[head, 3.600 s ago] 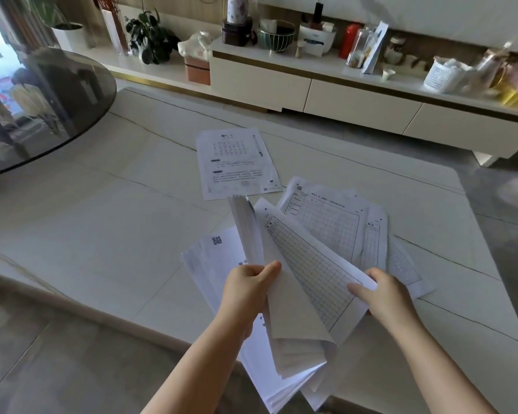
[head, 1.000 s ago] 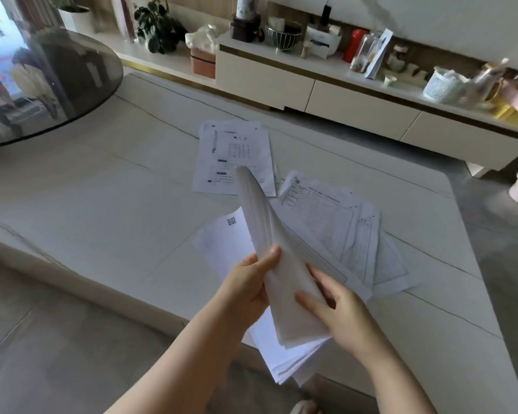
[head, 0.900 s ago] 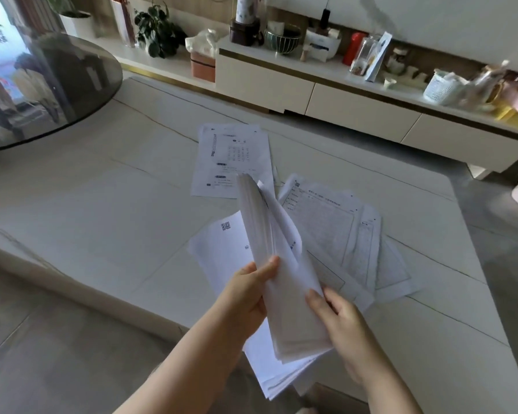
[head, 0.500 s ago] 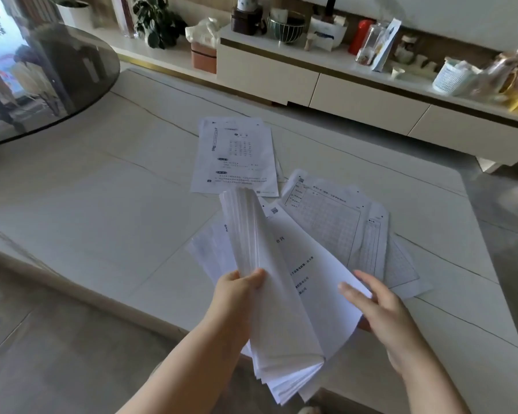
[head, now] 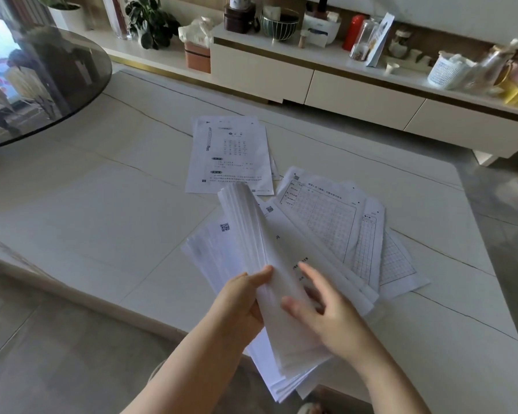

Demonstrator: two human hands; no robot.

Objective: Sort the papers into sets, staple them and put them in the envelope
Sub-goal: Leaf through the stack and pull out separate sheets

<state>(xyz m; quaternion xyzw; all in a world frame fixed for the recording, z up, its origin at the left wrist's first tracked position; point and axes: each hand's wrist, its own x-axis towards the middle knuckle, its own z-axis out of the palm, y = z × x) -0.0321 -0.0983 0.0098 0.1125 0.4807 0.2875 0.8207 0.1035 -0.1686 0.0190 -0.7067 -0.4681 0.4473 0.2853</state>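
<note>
White marble-look tabletop (head: 108,204) fills the near view, with a low cream sideboard (head: 356,97) behind it and a round smoked-glass table (head: 42,85) at the far left. Three loose groups of white printed sheets are laid on the top: a worksheet pile (head: 228,153) farthest away, a fan of grid-ruled sheets (head: 341,222) to the right, and QR-marked sheets (head: 213,243) under the hands. A thick lifted sheaf of white paper (head: 251,234) is pinched at its left edge by the left hand (head: 240,306), thumb on top; its long axis runs away from the body, tilted slightly left. The right hand (head: 326,312) is laid with relaxed, spread fingers against the sheaf's right face, gripping nothing. The grid fan lies forward and right, so the right hand is judged nearer for carrying off the next page. No stapler or envelope can be seen
</note>
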